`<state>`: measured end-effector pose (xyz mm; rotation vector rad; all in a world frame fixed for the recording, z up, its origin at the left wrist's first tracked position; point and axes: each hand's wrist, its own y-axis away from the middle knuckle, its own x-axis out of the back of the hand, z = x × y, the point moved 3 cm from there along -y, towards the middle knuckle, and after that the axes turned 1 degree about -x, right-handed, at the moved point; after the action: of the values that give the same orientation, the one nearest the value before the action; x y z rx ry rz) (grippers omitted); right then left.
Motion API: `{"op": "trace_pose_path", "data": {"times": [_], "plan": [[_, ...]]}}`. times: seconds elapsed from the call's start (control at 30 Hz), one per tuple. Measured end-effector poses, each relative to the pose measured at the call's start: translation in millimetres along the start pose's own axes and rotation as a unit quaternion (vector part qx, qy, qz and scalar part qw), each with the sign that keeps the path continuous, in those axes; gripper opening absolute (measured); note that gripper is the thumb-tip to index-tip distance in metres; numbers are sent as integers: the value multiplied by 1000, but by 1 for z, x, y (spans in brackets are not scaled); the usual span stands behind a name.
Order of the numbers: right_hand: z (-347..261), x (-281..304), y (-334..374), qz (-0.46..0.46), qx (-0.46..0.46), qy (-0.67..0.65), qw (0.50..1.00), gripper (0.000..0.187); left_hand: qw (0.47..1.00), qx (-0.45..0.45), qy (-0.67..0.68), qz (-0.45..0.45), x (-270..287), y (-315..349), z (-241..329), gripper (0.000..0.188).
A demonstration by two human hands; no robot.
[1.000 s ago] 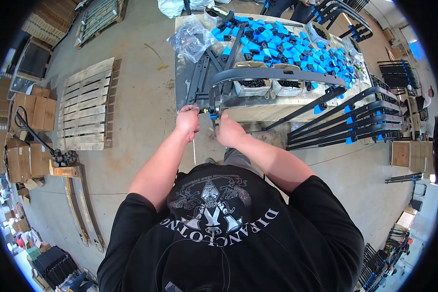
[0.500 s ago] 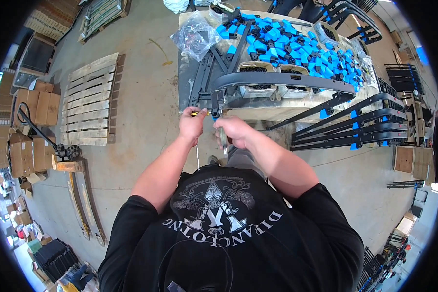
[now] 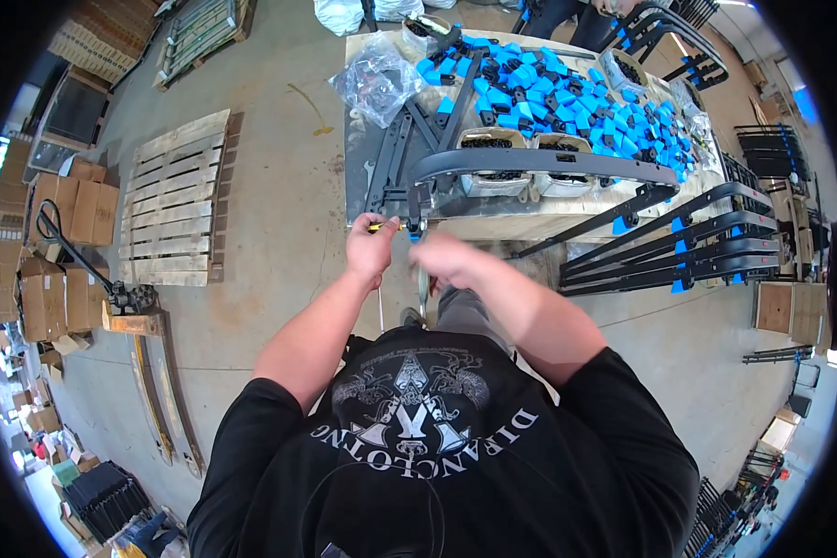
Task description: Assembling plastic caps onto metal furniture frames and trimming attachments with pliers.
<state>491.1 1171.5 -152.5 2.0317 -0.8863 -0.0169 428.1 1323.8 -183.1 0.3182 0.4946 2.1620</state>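
A curved black metal frame (image 3: 549,164) overhangs the near edge of the table, one end coming down in front of me with a small blue piece on it. My left hand (image 3: 370,251) is closed around a yellow-and-black tool handle (image 3: 377,227) just left of that end; its exact kind is hidden. Below this hand hangs a thin pale rod or cord. My right hand (image 3: 443,259), blurred, is closed at the right of the frame end. From beneath it a pale long-handled tool (image 3: 424,290) points downward, its head out of sight.
The wooden table (image 3: 521,226) carries blue-and-black plastic caps (image 3: 567,93), boxes of black parts (image 3: 493,181), black bars and a clear plastic bag (image 3: 377,79). More black frames (image 3: 670,256) stand at right. A pallet (image 3: 172,200) and pallet jack (image 3: 132,299) are left. Another person stands beyond the table.
My right hand has shifted slightly and its tool has swung a little to the left. My left hand stays by the frame end. The whole view has dropped slightly.
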Motion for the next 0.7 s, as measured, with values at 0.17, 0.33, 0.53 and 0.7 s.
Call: {"op": "trace_pose_path", "data": {"times": [0.17,0.33,0.53,0.7], "plan": [[37,-14,-38,-49,115,148,981,31,1000,10,6,-11,-7,2,-1,22],[-7,-1,13,-159,-80,-292,940,26,999,2,30,-13,-3,5,4,22],[18,-19,-15,120,77,292,946,30,1000,8,22,-13,2,1,-8,22],[3,4,10,-161,-142,-311,926,30,998,64,13,-23,-1,10,7,24]]}}
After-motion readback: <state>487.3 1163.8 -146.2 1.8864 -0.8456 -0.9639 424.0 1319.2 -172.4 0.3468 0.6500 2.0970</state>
